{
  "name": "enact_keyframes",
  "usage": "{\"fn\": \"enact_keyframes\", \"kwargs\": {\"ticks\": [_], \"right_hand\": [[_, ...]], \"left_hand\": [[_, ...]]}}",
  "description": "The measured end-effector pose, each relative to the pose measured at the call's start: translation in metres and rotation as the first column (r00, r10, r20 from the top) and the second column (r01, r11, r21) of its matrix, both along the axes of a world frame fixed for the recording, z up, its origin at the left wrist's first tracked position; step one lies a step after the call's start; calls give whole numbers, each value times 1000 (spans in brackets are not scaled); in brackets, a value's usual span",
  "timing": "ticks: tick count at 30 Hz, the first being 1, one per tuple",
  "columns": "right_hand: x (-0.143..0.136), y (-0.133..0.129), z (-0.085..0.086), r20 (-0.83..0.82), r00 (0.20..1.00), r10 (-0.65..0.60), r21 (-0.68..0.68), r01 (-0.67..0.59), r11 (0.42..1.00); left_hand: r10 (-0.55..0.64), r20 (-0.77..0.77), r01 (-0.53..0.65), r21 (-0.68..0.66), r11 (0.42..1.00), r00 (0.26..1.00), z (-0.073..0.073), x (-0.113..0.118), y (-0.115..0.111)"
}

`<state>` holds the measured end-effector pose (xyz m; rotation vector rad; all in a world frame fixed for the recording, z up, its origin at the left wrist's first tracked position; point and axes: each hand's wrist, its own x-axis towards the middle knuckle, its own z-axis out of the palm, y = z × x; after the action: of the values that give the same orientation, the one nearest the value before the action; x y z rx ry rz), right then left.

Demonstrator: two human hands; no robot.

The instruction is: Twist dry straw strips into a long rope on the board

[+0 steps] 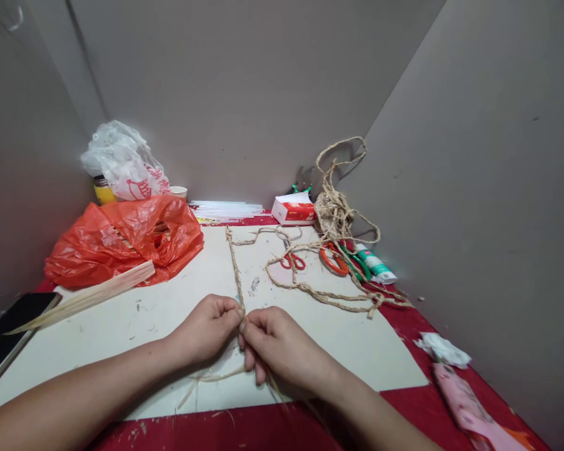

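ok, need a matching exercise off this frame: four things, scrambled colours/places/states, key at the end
Column 1:
1. braided cord
2. pale strip
3. small box
4. tube

Column 2:
A. red and white
B. tip lying over the phone
C. green and white, at the sheet's right side
D. pinched by the left hand and right hand

Pairs: 1-D, 2-B, 3-A, 4-C

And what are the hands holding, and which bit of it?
Left hand and right hand pinch the cord at its near end, by the loose strands.
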<state>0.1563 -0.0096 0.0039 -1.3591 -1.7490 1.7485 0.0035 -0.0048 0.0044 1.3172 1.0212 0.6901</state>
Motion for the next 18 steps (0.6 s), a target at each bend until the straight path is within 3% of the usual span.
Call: {"fn": "enact_keyframes", "kwargs": {"ticks": [3,7,10,13,14,15,16,18], "right_hand": [[-2,-4,0,176,984,-6,246,-39,969],[-5,-12,11,366,929,-47,532,-167,830],[-4,-21,24,421,907,29,542,-277,793],[5,-21,37,282,907,313,436,-412,800],[8,-18,41,183,921,344,408,-389,826],[12,-14,43,85,953,291,396,-300,868],[15,-8,43,-1,988,158,399,-144,905],[18,5,39,-149,972,-180,408,226,885]], "left_hand": [[55,2,-55,-17,998,999,-2,0,0],[100,3,-100,-52,994,995,0,0,-1],[107,85,-95,-135,986,991,3,0,-2],[91,147,-63,-180,982,985,6,-3,-2],[84,162,-53,-184,982,983,7,-4,-2],[75,179,-41,-187,982,981,8,-5,-1],[64,196,-26,-191,981,979,9,-6,-1],[44,218,1,-199,980,975,11,-8,0]]}}
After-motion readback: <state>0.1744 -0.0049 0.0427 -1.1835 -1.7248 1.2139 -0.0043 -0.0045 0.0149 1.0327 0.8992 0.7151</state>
